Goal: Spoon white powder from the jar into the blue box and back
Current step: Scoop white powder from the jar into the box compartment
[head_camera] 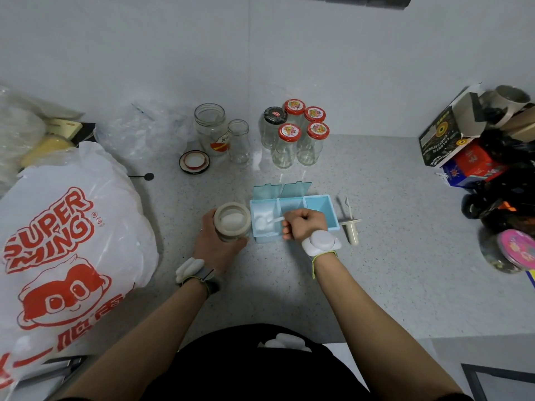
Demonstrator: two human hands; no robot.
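White powder (262,222) fills the bowl of the spoon (270,221) I hold over the leftmost compartment of the blue box (321,209), just right of the frame's centre. My right hand (304,224) has a closed grip, fingers curled round the spoon's handle, with the bowl pointing left toward the jar (232,222). My left hand (220,241) wraps the jar from the left and below, steadying it on the counter (376,270); it stands open, touching or just beside the box's left wall, with powder inside. I cannot tell whether this spoonful is going into the box or out of it. The risk, as I judge it, is the crossing over the two rims: a heaped, shallow spoon tilted or knocked against either edge would scatter powder onto the counter, and a loosened left grip could let the jar shift or tip.
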